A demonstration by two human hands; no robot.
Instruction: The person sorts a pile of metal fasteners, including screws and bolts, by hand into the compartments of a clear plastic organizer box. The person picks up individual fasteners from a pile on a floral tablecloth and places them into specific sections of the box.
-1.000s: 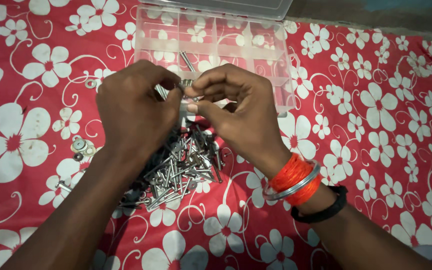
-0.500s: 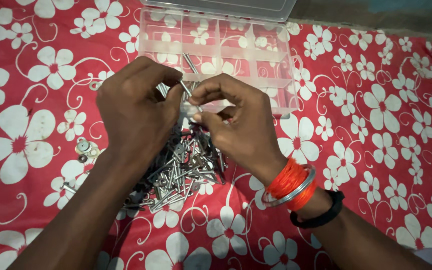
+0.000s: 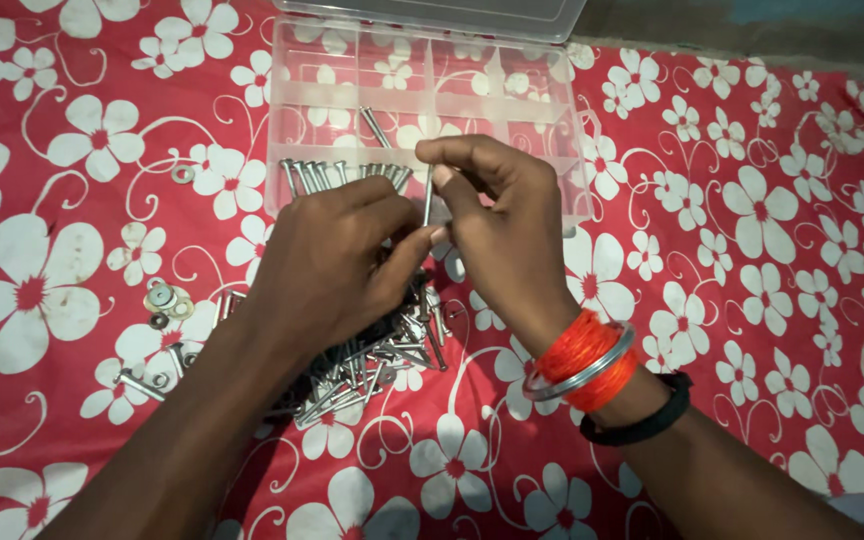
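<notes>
Your left hand (image 3: 337,255) grips a fan of bolts (image 3: 337,175), right hand (image 3: 497,230) pinching one bolt (image 3: 428,195); the pile (image 3: 372,350) at 6 o'clock remains unsorted.

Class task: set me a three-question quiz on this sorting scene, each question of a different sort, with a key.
1. True or false: the left hand holds a fanned bunch of bolts.
2. Multiple choice: the right hand pinches A) a washer, B) a single bolt, C) the organiser's lid.
3. Fill in: the loose pile of bolts lies on a red cloth printed with white ____.

Key
1. True; their ends stick up above the fingers, in front of the clear compartment box.
2. B; it stands nearly upright between thumb and fingertips.
3. Flowers.
</notes>
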